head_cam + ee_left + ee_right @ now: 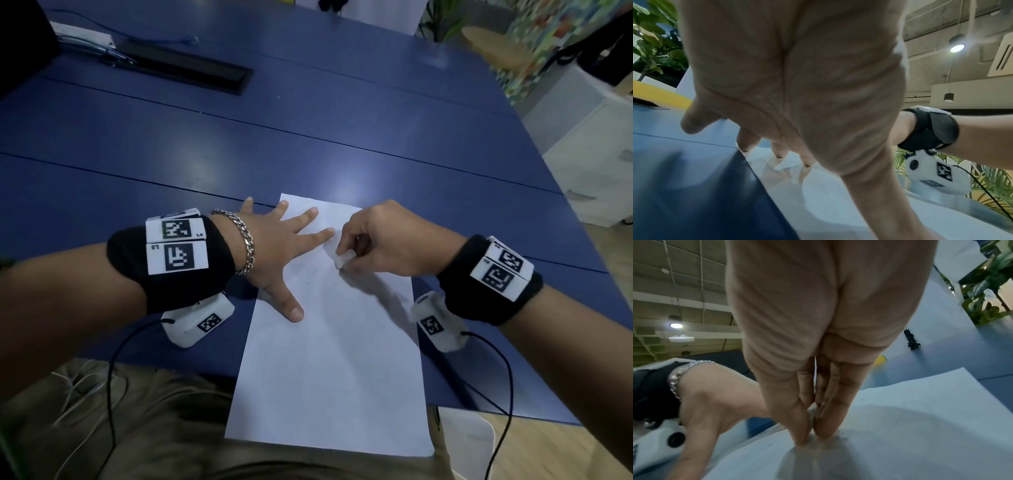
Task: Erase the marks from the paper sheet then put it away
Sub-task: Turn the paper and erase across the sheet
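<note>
A white paper sheet lies on the blue table, its near end hanging over the table's front edge. My left hand lies flat on the sheet's upper left part, fingers spread and pressing it down. My right hand pinches a small white eraser and holds it against the paper just right of the left fingertips. A few faint pencil specks show below the eraser. In the right wrist view the fingertips close around the eraser on the paper. The left wrist view shows spread fingers on the sheet.
A black cable tray and a white power strip sit at the table's far left. White cabinets stand to the right beyond the table edge. Cables hang from both wrist cameras near the front edge.
</note>
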### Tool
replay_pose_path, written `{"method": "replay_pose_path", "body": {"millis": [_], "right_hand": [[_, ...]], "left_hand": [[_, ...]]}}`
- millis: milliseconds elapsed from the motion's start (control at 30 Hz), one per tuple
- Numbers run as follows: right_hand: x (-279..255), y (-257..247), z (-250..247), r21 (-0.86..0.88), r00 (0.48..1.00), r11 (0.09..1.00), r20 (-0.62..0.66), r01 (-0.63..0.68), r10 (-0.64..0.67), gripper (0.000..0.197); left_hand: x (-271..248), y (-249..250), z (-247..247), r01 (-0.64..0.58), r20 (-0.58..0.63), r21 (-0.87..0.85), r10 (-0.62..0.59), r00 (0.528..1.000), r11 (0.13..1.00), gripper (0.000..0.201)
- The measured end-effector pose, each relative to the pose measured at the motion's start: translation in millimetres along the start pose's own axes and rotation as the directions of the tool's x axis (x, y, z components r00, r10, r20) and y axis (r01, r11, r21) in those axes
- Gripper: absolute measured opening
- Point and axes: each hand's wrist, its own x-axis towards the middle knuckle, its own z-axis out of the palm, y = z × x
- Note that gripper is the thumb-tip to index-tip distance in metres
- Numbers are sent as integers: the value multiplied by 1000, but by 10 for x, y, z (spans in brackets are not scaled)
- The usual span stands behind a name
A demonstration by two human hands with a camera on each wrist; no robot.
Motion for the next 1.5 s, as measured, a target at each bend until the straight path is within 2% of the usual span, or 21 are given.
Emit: {"method": "replay_pose_path", "body": {"millis": [133, 267, 433, 600, 767, 933, 1067, 1133, 1267, 1300, 1433, 1500], "right_hand": [[23, -3, 9, -57, 998, 998, -61, 6, -10, 16], [-44, -78, 38, -37, 995, 998, 81, 58, -55, 16], [23, 10, -16, -82, 998, 996, -46, 29, -33, 19], [-84, -119, 80, -64, 993, 992, 60, 105, -101, 17], [-24, -24, 34, -98, 996, 993, -51, 69, -75, 16], [-132, -168, 126, -70, 993, 991, 33, 117, -114, 15], [-56, -14, 35, -88, 998, 996, -48, 34, -38, 16], [-64, -52, 57, -108, 996, 993, -72, 47, -55, 16], [-165, -239, 179, -44, 994, 993, 20, 112, -111, 12], [-172, -210, 160, -36, 995, 994, 16, 99, -98, 13], [-242, 110, -69, 1, 984, 998, -167, -56, 55, 17], [-313, 213, -95, -20, 984, 995, -153, -98, 93, 15]], "left_hand": [[-12, 5, -10, 6, 1, 1, -6, 1000, 1000, 148], [-25, 35, -31, 23, 11, 12, -23, 1000, 1000, 148], [-40, 43, -45, 32, 24, -6, -32, 999, 999, 147], [-37, 59, -46, 51, 27, 0, -51, 998, 999, 148], [-43, 54, -42, 41, 14, 6, -41, 999, 999, 148], [-33, 55, -33, 43, 7, -5, -42, 999, 999, 148], [-45, 60, -41, 42, 3, 5, -42, 999, 999, 147], [-47, 55, -39, 40, -2, 1, -40, 999, 999, 147], [-43, 54, -36, 40, -1, 2, -40, 999, 999, 147], [-47, 55, -37, 40, 1, 5, -40, 999, 999, 147], [-68, 49, -44, 33, -1, -1, -33, 999, 999, 146], [-83, 43, -57, 32, 8, 3, -32, 999, 999, 146]]}}
